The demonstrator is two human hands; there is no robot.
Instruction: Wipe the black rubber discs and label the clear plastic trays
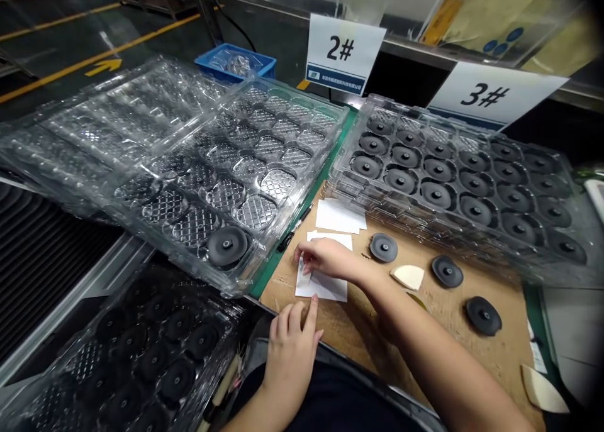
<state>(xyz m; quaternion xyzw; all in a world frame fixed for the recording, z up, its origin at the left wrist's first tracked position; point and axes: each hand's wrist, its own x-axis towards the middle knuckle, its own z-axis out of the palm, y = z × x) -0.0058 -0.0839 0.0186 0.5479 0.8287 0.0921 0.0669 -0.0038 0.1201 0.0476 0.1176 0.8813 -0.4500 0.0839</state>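
Observation:
A white paper sheet point(333, 289) lies on the brown board point(503, 262) near its left edge. Over the sheet's left part, my right hand point(323, 257) has its fingers curled together; what they hold, if anything, is too small to make out. My left hand point(293, 334) is at the board's front edge, fingers spread, the index fingertip at the sheet's lower edge. More white papers point(337, 216) lie just behind. A dark round part point(383, 248) and a cream wedge-shaped pad point(408, 276) rest right of my right hand.
A clear tray point(255, 212) with one dark disc point(227, 246) stands left. Stacked trays full of discs point(436, 193) stand back right, behind two more loose discs point(447, 271). Another filled tray point(155, 356) sits lower left. Signs point(344, 51) and a blue bin point(236, 63) are behind.

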